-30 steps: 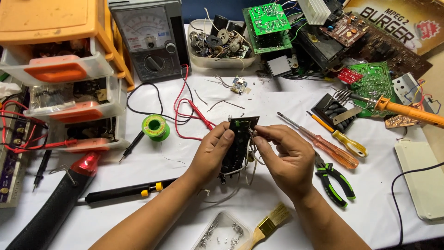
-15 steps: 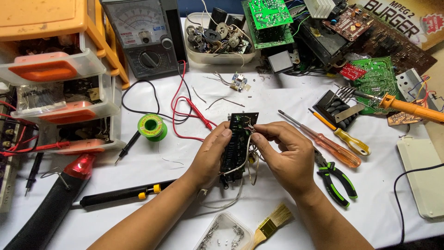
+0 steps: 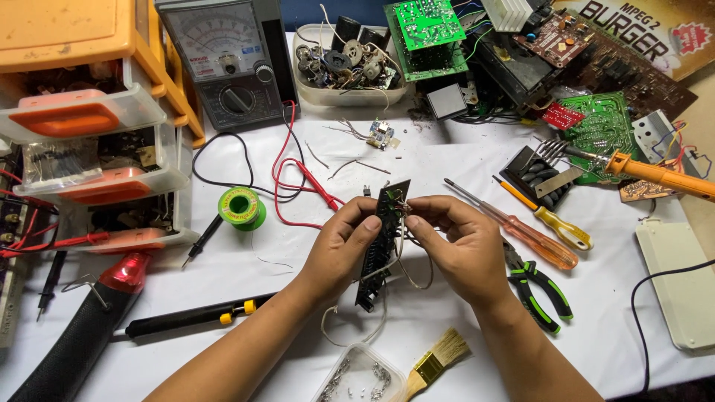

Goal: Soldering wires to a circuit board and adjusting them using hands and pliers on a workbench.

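Circuit board, slightly lower, between both grips

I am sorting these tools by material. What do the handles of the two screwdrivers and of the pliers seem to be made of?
Longer screwdriver: clear orange plastic, it seems; light passes through the glossy handle. Shorter screwdriver: opaque yellow plastic, smooth, with a darker orange neck. Pliers: black and green grips, matte, probably rubber or soft plastic over metal; the look leaves this open.
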